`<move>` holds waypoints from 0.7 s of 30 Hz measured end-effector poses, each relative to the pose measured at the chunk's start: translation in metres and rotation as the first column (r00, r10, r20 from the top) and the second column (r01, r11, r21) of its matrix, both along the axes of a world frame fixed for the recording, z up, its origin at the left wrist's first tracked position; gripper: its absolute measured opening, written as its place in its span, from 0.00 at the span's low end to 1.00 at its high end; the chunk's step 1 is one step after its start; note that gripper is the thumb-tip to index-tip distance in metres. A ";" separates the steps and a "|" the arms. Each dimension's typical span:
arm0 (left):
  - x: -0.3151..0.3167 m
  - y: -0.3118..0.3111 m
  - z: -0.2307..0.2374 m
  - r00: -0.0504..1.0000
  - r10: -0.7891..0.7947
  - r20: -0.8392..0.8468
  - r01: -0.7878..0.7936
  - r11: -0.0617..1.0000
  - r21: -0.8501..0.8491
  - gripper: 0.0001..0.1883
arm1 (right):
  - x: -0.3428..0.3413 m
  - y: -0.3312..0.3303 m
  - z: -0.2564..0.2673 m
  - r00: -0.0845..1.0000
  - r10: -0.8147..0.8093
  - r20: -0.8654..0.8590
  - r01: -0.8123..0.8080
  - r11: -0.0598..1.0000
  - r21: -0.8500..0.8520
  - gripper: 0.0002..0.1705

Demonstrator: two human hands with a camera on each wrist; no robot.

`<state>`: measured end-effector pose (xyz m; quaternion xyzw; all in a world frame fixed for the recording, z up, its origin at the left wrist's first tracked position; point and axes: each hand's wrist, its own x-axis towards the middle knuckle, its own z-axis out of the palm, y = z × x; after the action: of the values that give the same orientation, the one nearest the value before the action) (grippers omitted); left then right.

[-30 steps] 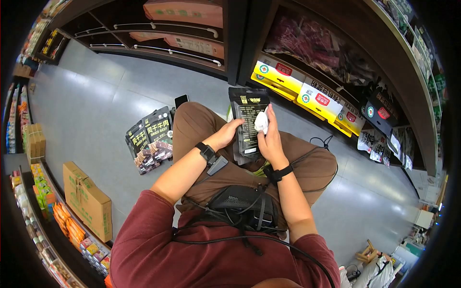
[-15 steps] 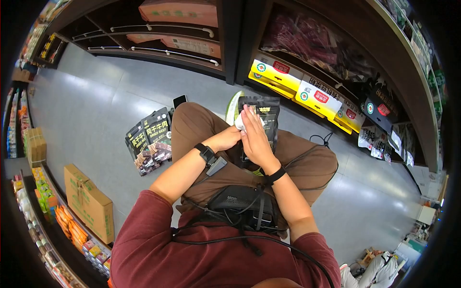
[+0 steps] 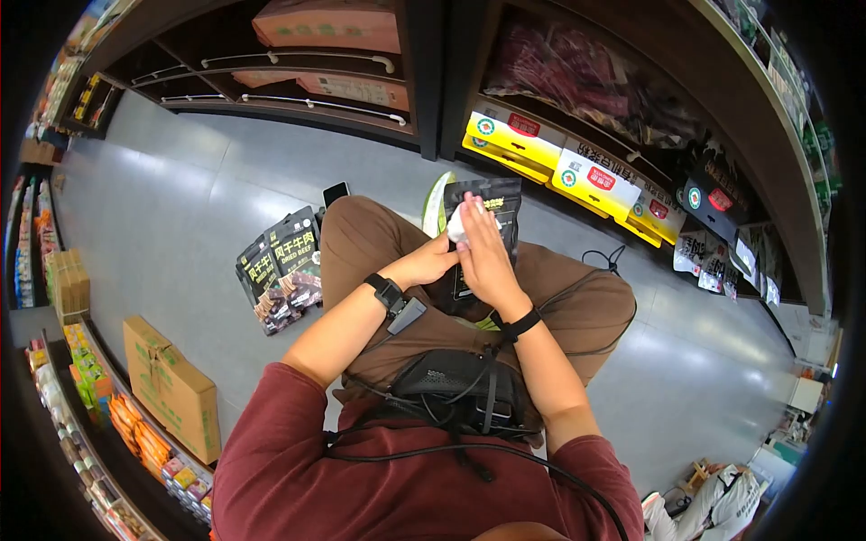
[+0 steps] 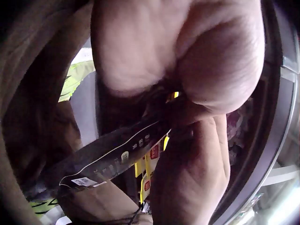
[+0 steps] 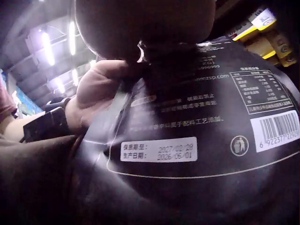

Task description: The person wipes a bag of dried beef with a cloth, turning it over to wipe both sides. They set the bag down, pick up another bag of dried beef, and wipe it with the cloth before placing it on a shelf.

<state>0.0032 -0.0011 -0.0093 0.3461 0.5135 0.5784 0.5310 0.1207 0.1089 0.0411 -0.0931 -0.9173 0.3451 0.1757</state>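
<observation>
In the head view a black dried beef pouch stands tilted over the lap, its printed side toward me. My left hand grips its left edge; in the right wrist view the left thumb lies along that edge. My right hand lies on the pouch with straight fingers, pressing a white wad of tissue against its upper part. A date label and a barcode show on the pouch. The left wrist view shows the pouch nearly edge-on.
More dried beef pouches lie on the floor at left, near a phone. A green-and-white package sits behind the held pouch. Shelves with yellow boxes stand ahead. A cardboard carton is at far left.
My right hand has moved from the pouch's right side across its front to the upper left, bringing the tissue along. The pouch has shifted right. My left hand keeps its grip.
</observation>
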 end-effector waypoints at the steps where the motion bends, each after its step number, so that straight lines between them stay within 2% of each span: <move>1: -0.002 -0.001 -0.002 1.000 -0.011 -0.022 0.011 1.000 -0.019 0.30 | -0.001 -0.002 0.003 1.000 0.008 0.012 -0.008 1.000 0.002 0.34; 3: -0.003 -0.001 -0.003 0.999 -0.024 -0.044 0.023 0.999 -0.038 0.30 | 0.001 0.007 -0.002 0.999 -0.049 0.014 0.048 0.998 0.033 0.34; 5: 0.000 0.000 -0.001 0.976 -0.028 0.214 0.037 0.999 -0.037 0.30 | 0.004 0.023 -0.014 0.976 -0.217 -0.010 0.217 0.974 0.067 0.33; 6: 0.001 -0.001 0.000 0.976 -0.029 0.215 0.037 0.999 -0.036 0.30 | 0.007 0.034 -0.026 0.950 -0.312 -0.002 0.312 0.950 0.023 0.32; 8: 0.002 0.000 0.001 0.984 -0.040 0.174 0.039 0.999 0.007 0.30 | 0.017 0.050 -0.039 0.930 -0.367 0.005 0.367 0.930 0.011 0.32; 10: 0.003 0.000 -0.001 0.981 -0.033 0.191 0.033 0.999 0.003 0.30 | 0.015 0.044 -0.030 0.938 -0.348 0.011 0.348 0.938 0.006 0.32; 12: 0.002 0.000 -0.003 0.981 -0.039 0.190 0.047 0.998 -0.039 0.29 | 0.011 0.024 -0.020 0.973 -0.231 -0.023 0.232 0.972 0.034 0.34; 14: -0.001 0.000 0.008 0.994 -0.017 0.105 0.024 0.998 -0.063 0.28 | 0.004 0.005 -0.010 0.996 -0.091 -0.003 0.092 0.995 0.026 0.36; 16: -0.003 -0.001 0.005 0.999 0.007 0.049 -0.007 1.000 -0.006 0.27 | 0.001 -0.004 0.001 0.999 -0.040 0.000 0.040 0.999 -0.005 0.35; 17: -0.003 -0.003 0.003 0.994 0.015 0.104 -0.012 0.999 -0.032 0.27 | 0.000 -0.001 0.000 0.999 -0.040 -0.003 0.040 0.999 -0.006 0.35; 19: -0.002 -0.003 0.007 0.964 0.025 0.263 -0.011 0.998 -0.056 0.26 | 0.005 0.016 -0.010 0.988 -0.151 -0.023 0.152 0.985 0.076 0.33; 21: -0.002 -0.003 0.011 0.967 0.021 0.255 -0.008 0.999 -0.051 0.26 | 0.012 0.035 -0.027 0.949 -0.316 -0.011 0.316 0.948 0.037 0.30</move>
<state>0.0016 -0.0038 0.0021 0.2518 0.4577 0.6090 0.5969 0.1325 0.1438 0.0140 -0.2346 -0.8966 0.2950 0.2326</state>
